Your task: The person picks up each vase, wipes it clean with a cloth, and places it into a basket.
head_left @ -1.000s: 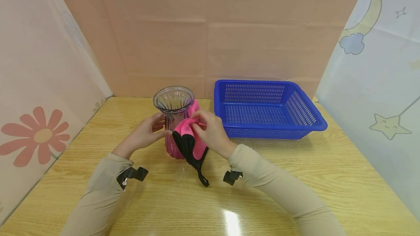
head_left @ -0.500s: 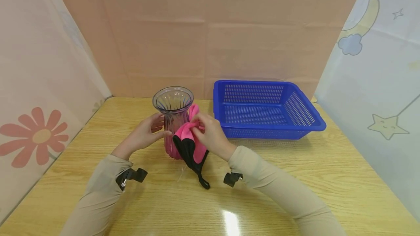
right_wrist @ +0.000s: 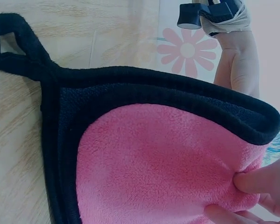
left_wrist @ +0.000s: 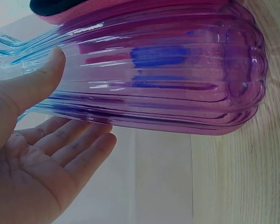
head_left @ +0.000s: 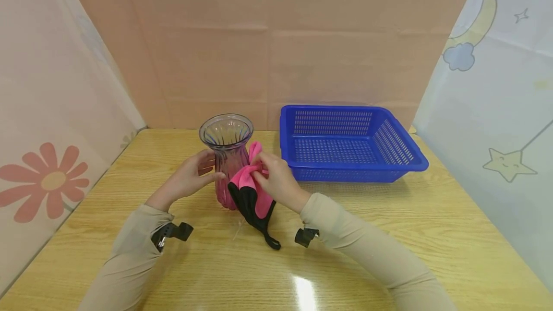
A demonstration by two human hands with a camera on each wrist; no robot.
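A ribbed glass vase (head_left: 231, 160) with a pink body and flared bluish rim stands upright on the table. Around its left side my left hand (head_left: 186, 176) holds it, thumb in front and fingers at the far side. In the left wrist view, that thumb lies across the vase (left_wrist: 177, 93), while the fingers are only slightly bent. My right hand (head_left: 281, 179) pinches a pink cloth (head_left: 263, 200) with black edging against the vase's right side. The cloth's black hanging loop droops toward the table. In the right wrist view, fingertips press folds into the pink fabric (right_wrist: 144, 158).
Behind and right of my hands, a blue plastic basket (head_left: 358, 164) sits on the wooden table (head_left: 367, 263). A peach backdrop (head_left: 268, 52) closes off the back, with patterned sheets on both sides.
My right hand has drawn the cloth slightly down along the vase's side. The cloth's upper fold sits lower and its loop has swung a little right. My left hand keeps its hold.
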